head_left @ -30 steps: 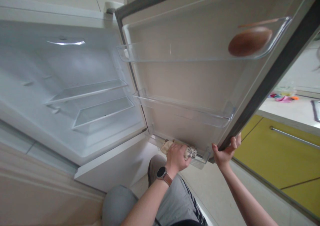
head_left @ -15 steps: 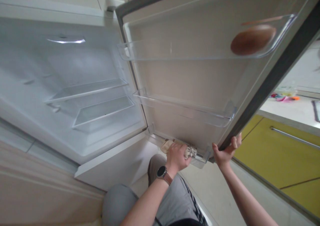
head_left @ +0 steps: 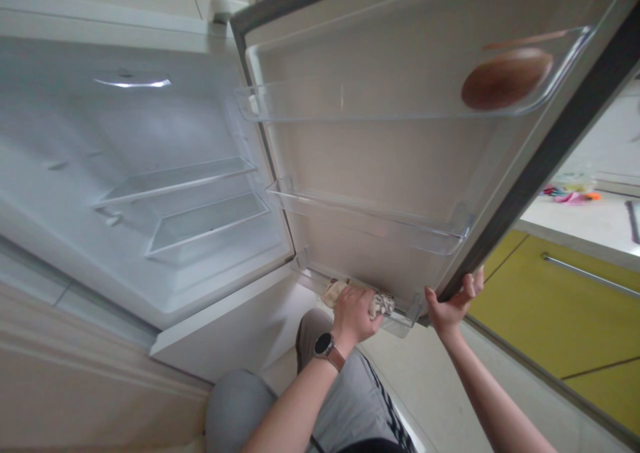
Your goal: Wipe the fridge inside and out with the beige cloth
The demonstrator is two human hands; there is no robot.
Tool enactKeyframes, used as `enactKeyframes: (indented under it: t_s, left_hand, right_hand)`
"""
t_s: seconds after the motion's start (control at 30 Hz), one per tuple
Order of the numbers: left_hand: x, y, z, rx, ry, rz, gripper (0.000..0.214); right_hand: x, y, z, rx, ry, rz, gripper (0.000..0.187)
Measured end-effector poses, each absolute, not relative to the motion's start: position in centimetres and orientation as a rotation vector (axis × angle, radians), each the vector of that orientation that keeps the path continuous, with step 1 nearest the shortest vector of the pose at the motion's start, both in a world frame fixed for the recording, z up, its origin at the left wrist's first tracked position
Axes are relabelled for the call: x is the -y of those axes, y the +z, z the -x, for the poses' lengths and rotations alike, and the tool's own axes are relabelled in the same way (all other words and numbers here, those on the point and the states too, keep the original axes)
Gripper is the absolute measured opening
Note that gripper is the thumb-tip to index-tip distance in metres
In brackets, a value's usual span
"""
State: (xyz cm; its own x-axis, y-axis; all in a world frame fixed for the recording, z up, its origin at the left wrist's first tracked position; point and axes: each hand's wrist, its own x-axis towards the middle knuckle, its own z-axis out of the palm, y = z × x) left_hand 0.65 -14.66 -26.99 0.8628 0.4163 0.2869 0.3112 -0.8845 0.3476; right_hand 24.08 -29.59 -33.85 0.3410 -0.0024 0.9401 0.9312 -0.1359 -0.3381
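Observation:
My left hand (head_left: 353, 314), with a watch on its wrist, is closed around a crumpled cream patterned cloth (head_left: 383, 304). The cloth rests at the lowest clear door bin (head_left: 309, 276), and part of it is hidden under my fingers. At the lower free edge of the open fridge door (head_left: 365, 159), my right hand (head_left: 453, 304) grips the dark door gasket side, thumb inside and fingers outside. Above the hands, a clear middle bin (head_left: 370, 219) spans the door.
A brown oval object (head_left: 507, 79) sits in the top door bin (head_left: 350, 103). To the left is the lit fridge interior (head_left: 160, 126) with glass shelves (head_left: 210, 223). A counter (head_left: 600, 229) with small colourful items stands right, above yellow cabinets (head_left: 525, 299). My knees are under the door.

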Motion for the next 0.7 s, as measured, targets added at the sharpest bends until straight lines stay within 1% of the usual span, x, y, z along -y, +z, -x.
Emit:
enactKeyframes:
  t_s: [0.2,0.7]
  left_hand:
    - [14.66,-27.09,-0.64,-0.554,0.506,-2.751,0.02]
    - [14.63,-27.06,-0.67,-0.54,0.505,-2.744,0.02]
  right_hand:
    - [29.6,-33.96,-24.12,0.911,-1.038,1.455,0.088]
    - [29.5,-33.8,-24.0,0.825,-0.983,1.485,0.092]
